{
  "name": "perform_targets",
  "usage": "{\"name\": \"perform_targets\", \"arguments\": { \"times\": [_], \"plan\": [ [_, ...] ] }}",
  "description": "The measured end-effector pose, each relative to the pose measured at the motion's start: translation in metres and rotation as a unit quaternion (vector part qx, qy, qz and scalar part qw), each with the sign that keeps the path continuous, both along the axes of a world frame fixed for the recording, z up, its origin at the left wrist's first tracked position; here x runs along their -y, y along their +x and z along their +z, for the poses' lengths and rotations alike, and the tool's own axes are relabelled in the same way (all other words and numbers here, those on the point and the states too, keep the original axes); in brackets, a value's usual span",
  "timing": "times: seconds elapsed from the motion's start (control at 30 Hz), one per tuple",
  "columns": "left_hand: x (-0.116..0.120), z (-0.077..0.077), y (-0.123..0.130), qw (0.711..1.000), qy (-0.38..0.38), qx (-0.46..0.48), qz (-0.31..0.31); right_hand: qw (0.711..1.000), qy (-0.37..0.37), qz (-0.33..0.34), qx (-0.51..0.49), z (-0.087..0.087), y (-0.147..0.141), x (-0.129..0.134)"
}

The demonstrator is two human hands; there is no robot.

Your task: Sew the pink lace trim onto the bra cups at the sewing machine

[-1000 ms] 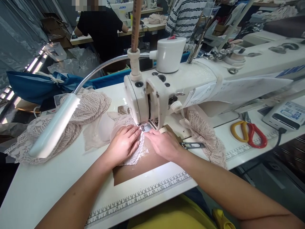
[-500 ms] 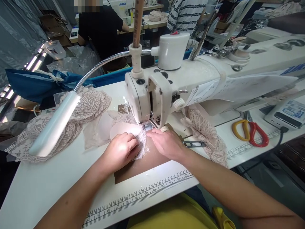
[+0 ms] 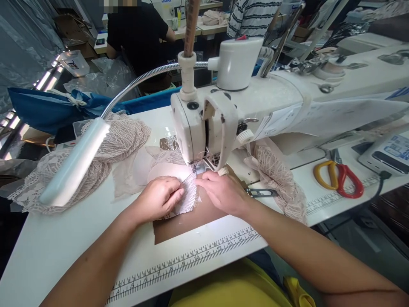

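A piece of pale lace [image 3: 189,197] lies under the presser foot [image 3: 194,168] of a white sewing machine [image 3: 188,128]. My left hand [image 3: 161,197] is closed on the lace's left side, thumb and fingers bent together over it. On the other side, my right hand [image 3: 223,192] rests low on the brown machine bed cover [image 3: 204,215]. Its fingers point left, with the tips at the lace's right edge near the foot. Smooth pale pink cup-shaped pieces [image 3: 168,169] lie behind my left hand, joined by more lace.
Stacked lace pieces [image 3: 124,138] lie left, under a lamp [image 3: 75,164] on a bendable neck. More lace [image 3: 276,179] bunches right, beside red-and-yellow-handled scissors [image 3: 349,181]. A printed ruler [image 3: 188,260] runs along the table's front edge. A person in black [image 3: 137,38] sits beyond.
My left hand has shifted slightly left, leaving more of the lace in sight. My right hand stays beside the presser foot. The whole view has moved a little.
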State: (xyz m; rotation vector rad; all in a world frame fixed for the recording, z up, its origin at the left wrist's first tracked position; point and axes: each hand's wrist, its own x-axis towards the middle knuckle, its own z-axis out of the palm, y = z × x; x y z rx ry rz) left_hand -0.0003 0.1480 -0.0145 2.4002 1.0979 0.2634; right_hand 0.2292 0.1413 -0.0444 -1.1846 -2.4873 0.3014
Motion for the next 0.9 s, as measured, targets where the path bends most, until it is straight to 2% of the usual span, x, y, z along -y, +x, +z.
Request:
{"name": "perform_targets", "arguments": {
  "times": [0.1,0.23,0.33,0.57,0.8,0.9],
  "plan": [
    [0.0,-0.001,0.001,0.999,0.039,0.014,-0.006,0.999,0.007,0.011,0.037,-0.001,0.0,0.001],
    [-0.003,-0.01,0.004,0.987,0.138,0.021,-0.078,0.998,0.019,0.008,0.053,-0.002,0.0,0.003],
    [-0.005,-0.017,0.002,0.98,0.162,-0.001,-0.112,0.998,0.02,0.004,0.066,-0.002,0.0,0.005],
    [-0.002,-0.02,-0.001,0.981,0.162,-0.024,-0.1,0.996,0.026,-0.01,0.089,0.0,-0.002,0.007],
    [-0.003,-0.022,0.005,0.984,0.166,-0.011,-0.067,0.994,0.013,-0.062,0.089,0.004,-0.008,0.003],
    [-0.003,-0.024,0.005,0.983,0.172,-0.01,-0.059,0.995,0.011,-0.056,0.082,0.004,-0.005,0.001]
  ]
}}
